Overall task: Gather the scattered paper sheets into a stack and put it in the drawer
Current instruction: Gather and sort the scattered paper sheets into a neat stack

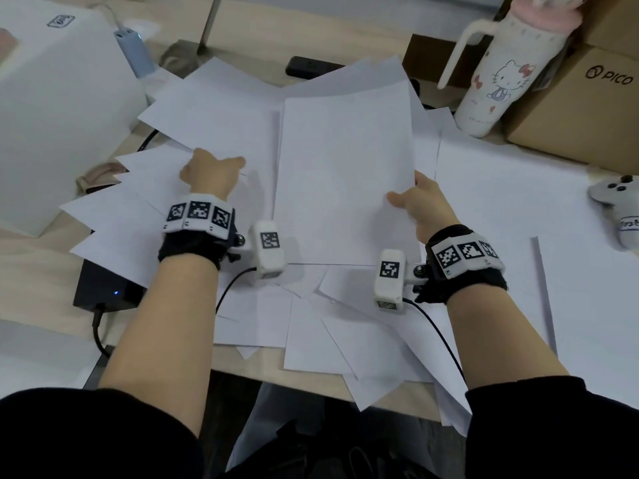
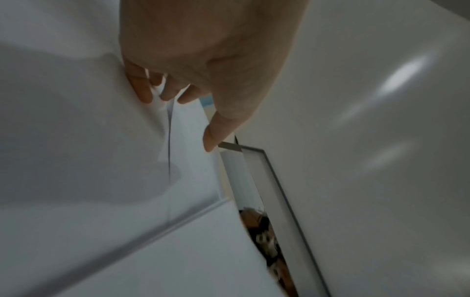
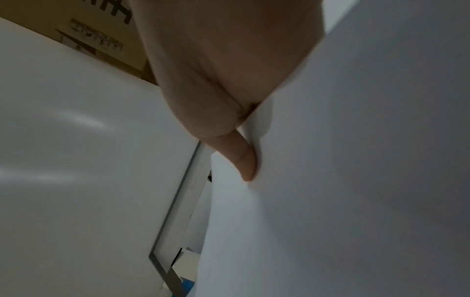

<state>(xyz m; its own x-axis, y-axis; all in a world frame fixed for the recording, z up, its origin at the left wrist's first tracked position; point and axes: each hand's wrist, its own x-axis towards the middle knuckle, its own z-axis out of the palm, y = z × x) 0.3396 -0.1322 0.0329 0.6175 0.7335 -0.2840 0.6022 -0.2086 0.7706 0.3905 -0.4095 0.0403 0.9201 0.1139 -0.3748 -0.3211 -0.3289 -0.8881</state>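
Several white paper sheets (image 1: pixel 221 126) lie scattered and overlapping all over the desk. My right hand (image 1: pixel 409 197) grips the right edge of a large sheet or thin stack (image 1: pixel 345 174) in the middle, thumb (image 3: pixel 245 160) on top and fingers hidden underneath. My left hand (image 1: pixel 214 162) sits on the fanned sheets (image 1: pixel 145 188) at the left. In the left wrist view its curled fingers (image 2: pixel 142 90) and thumb (image 2: pixel 212 138) pinch sheet edges (image 2: pixel 188 128) between them. No drawer is in view.
A white box (image 1: pixel 52 108) stands at the left, with a black device (image 1: pixel 103 288) by the front left. At the back right are a cartoon-cat bottle (image 1: pixel 501 74) and a cardboard box (image 1: pixel 581 112). A grey controller (image 1: pixel 619 205) lies at the right edge.
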